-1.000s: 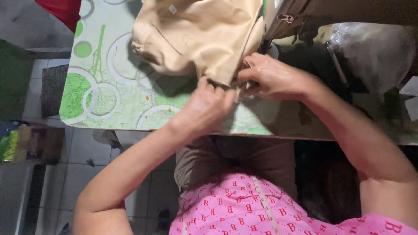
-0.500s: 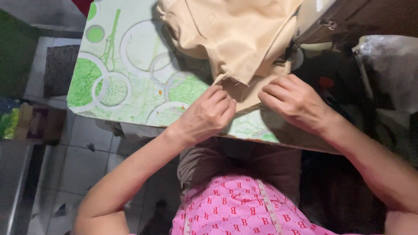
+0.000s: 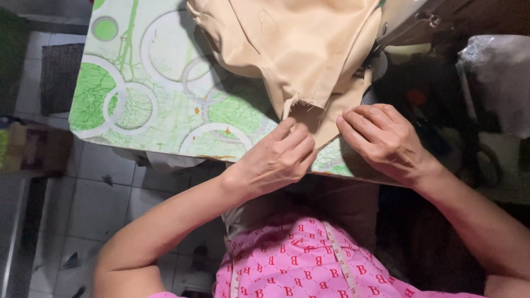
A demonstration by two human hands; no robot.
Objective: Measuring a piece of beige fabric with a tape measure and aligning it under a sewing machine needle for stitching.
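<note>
Now we've got our left hand (image 3: 279, 160) and right hand (image 3: 381, 138) pinching the beige cloth's (image 3: 303, 55) frayed edge on the green-circled tabletop (image 3: 138, 99).

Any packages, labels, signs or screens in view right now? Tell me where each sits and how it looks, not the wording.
Clear plastic bag: far right, crumpled, grey-white, contents hidden.
Colourful packages: far left on the floor side, blurred boxy shapes in yellow, green and brown; kind unclear.
No signs, screens or separate labels show.
Beige fabric on the green-and-white patterned table, under the left hand and right hand, carries no visible tag.
</note>
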